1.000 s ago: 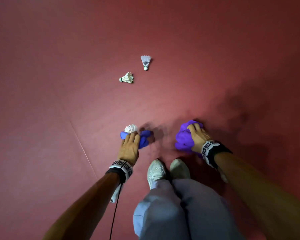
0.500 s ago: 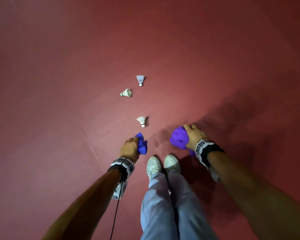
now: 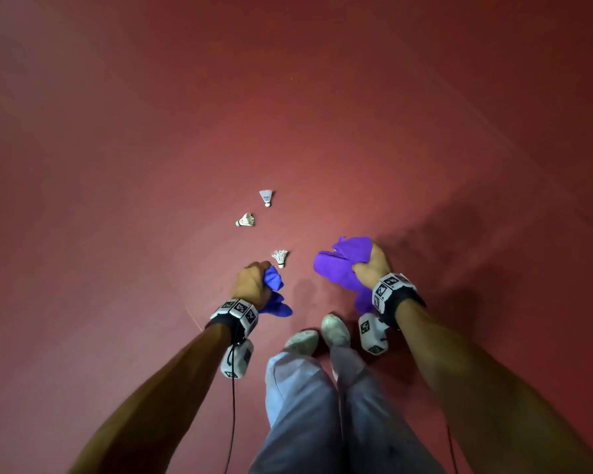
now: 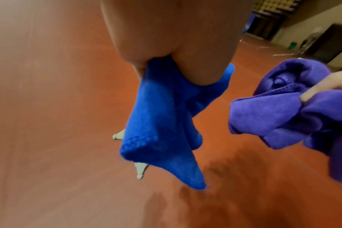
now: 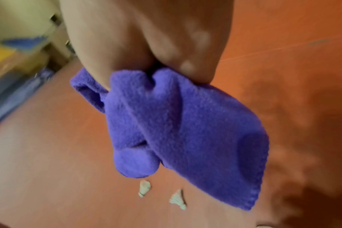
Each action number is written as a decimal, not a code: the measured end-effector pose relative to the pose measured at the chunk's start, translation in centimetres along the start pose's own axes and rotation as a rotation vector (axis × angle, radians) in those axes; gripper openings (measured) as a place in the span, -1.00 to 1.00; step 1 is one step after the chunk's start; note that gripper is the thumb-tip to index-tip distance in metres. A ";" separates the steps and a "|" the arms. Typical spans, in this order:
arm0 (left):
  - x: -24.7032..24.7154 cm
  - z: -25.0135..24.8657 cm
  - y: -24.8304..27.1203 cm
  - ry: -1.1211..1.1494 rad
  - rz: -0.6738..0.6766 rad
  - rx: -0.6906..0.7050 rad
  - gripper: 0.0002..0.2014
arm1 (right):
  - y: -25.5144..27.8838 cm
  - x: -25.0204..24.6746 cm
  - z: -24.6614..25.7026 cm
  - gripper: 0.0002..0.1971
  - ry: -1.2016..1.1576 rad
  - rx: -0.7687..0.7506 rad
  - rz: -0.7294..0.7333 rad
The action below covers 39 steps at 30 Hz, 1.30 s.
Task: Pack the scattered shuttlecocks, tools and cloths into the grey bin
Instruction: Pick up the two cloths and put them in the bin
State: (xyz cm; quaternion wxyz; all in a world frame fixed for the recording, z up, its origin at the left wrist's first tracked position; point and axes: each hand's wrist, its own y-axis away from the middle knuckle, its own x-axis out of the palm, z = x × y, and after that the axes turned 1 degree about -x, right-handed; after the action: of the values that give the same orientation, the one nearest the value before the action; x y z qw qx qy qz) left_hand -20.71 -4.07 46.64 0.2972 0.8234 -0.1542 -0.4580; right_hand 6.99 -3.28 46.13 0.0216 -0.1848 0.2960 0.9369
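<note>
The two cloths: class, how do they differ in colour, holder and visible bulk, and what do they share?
The blue cloth is royal blue; the purple cloth is violet. The left hand grips the blue cloth; the right hand grips the purple cloth. The purple shows more bulk. Both are bunched, fleecy and lifted off the floor.

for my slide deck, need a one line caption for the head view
Left hand grips a blue cloth, right hand a purple cloth; three shuttlecocks lie on the red floor.

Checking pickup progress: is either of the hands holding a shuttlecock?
No; three shuttlecocks lie on the floor, and both hands hold only cloths.
</note>
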 end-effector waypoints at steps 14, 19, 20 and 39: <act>-14.1 -21.7 15.3 0.463 0.271 0.376 -0.75 | 19.6 -9.2 16.0 -0.47 -0.501 -0.127 -0.535; -13.7 -28.2 20.4 0.248 0.224 0.697 -0.62 | 27.3 -12.9 16.5 -0.41 -0.582 -0.118 -0.809; -13.4 -29.2 21.4 0.214 0.229 0.755 -0.52 | 29.1 -13.7 16.2 -0.39 -0.583 -0.124 -0.869; 9.1 -40.0 55.4 -0.005 0.745 1.356 -0.61 | 68.9 -23.8 -2.9 -0.43 -0.682 -0.026 -1.838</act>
State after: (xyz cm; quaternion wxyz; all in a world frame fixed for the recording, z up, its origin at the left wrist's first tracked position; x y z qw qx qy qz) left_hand 19.01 -37.92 91.66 -0.1377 0.7183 -0.6684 -0.1351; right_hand 19.78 -60.05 90.16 0.8252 -0.0630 0.0043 0.5613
